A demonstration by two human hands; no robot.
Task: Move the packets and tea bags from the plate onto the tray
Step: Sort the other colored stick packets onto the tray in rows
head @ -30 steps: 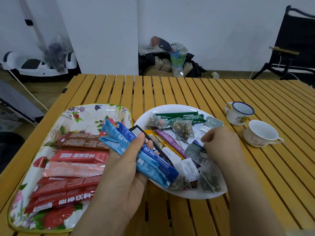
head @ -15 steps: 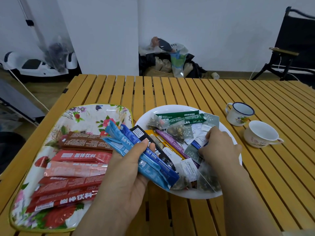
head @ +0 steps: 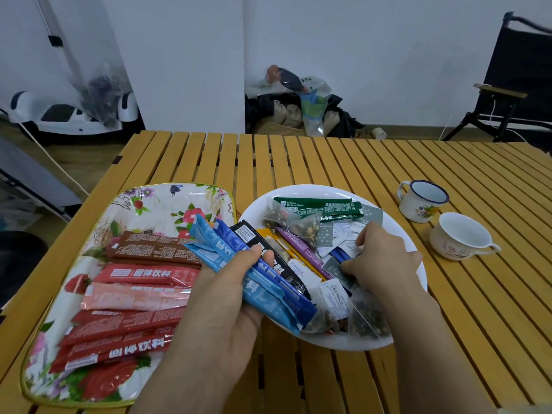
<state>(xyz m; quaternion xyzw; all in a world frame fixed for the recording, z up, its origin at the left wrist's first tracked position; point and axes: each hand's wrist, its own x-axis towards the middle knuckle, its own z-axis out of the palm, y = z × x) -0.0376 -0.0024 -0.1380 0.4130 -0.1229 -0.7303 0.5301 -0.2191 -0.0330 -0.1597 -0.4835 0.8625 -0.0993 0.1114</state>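
Observation:
A floral tray [head: 167, 201] at the left holds several red, pink and brown stick packets [head: 140, 276]. To its right a white plate [head: 301, 194] carries green packets [head: 322, 206], a purple stick [head: 301, 249], mesh tea bags [head: 301, 227] and small paper sachets. My left hand [head: 221, 306] is shut on a bundle of blue stick packets [head: 254, 279] between tray and plate. My right hand [head: 379, 264] reaches into the plate, its fingers pinching at a dark blue packet [head: 340, 256] among the sachets.
Two empty white cups [head: 422, 200] [head: 461, 236] stand on the slatted wooden table [head: 328, 162] right of the plate. A dark folding chair [head: 519, 85] is at the far right, bags lie by the wall, and a white device is on the floor at left.
My right hand has shifted slightly farther into the plate among the sachets. My left hand keeps hold of the blue bundle, almost still.

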